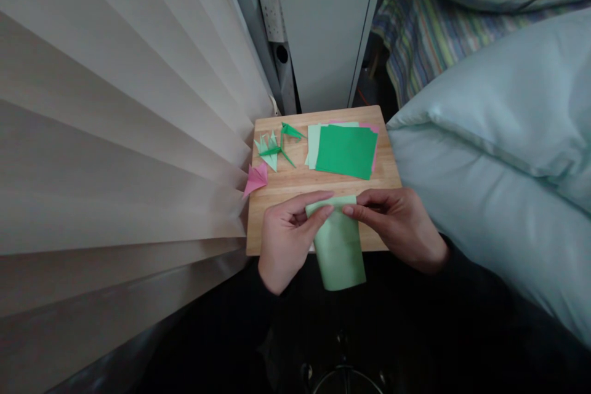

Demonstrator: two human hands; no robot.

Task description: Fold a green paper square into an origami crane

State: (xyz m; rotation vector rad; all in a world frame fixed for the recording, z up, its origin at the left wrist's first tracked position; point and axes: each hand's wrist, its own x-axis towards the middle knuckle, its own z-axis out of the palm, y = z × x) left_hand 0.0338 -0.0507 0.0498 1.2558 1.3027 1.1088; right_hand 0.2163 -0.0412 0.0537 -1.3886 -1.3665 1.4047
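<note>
A light green sheet of origami paper (339,252), folded over along its top edge, hangs between my two hands at the near edge of the small wooden table (281,188). My left hand (290,234) pinches its upper left corner, thumb in front and fingers behind. At the upper right corner, my right hand (399,221) grips the paper between thumb and fingers. Beyond my hands lies a stack of square paper with a dark green sheet (347,151) on top; pale green and pink edges stick out beneath it.
Folded paper cranes in green (292,131) and a pink folded piece (256,180) sit at the table's left. A pleated curtain (138,135) hangs close on the left. A pale blue quilt (498,123) borders the right side, and a white cabinet (325,43) stands behind.
</note>
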